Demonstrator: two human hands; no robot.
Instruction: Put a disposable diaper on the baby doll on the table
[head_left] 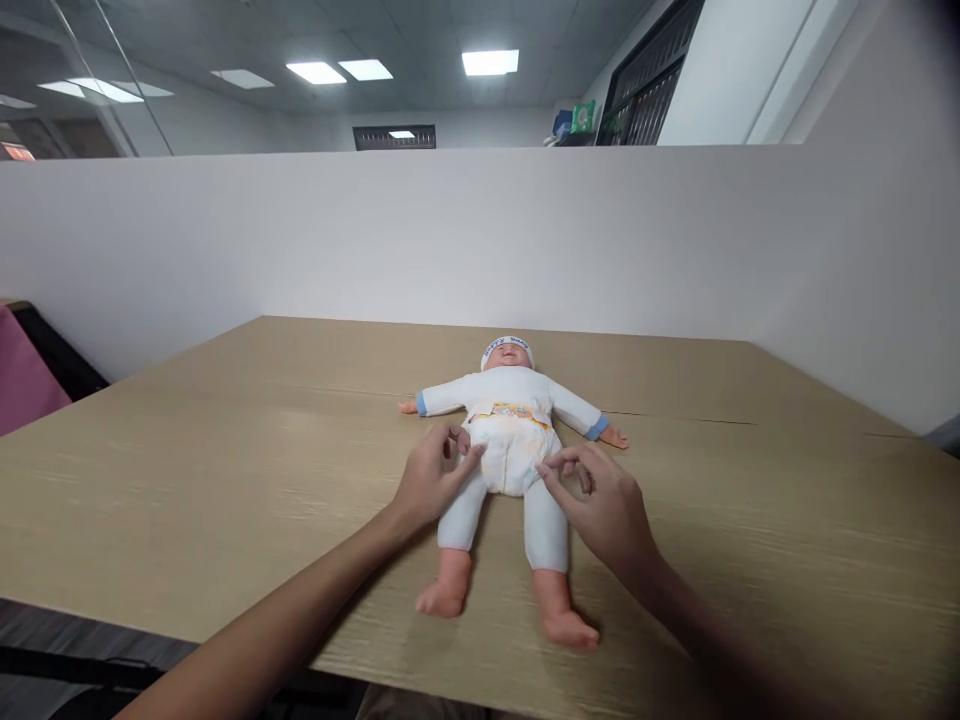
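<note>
A baby doll [450,395] in a white outfit with blue cuffs and a white lettered headband lies on its back, arms spread and bare feet towards me. Around its hips sits a white diaper [511,455] with an orange and yellow patterned waistband. My left hand [437,472] is at the diaper's left edge, thumb and forefinger closed on the leg border. On the opposite side, my right hand [598,497] pinches the right leg edge between thumb and forefinger. The exact bit of material between the fingertips is hard to see.
The doll lies on a wide wooden table [225,480] with a seam across its far part. A white partition wall [375,240] rises behind it. At the far left is a pink and black object [34,370]. The table's front edge runs close to me.
</note>
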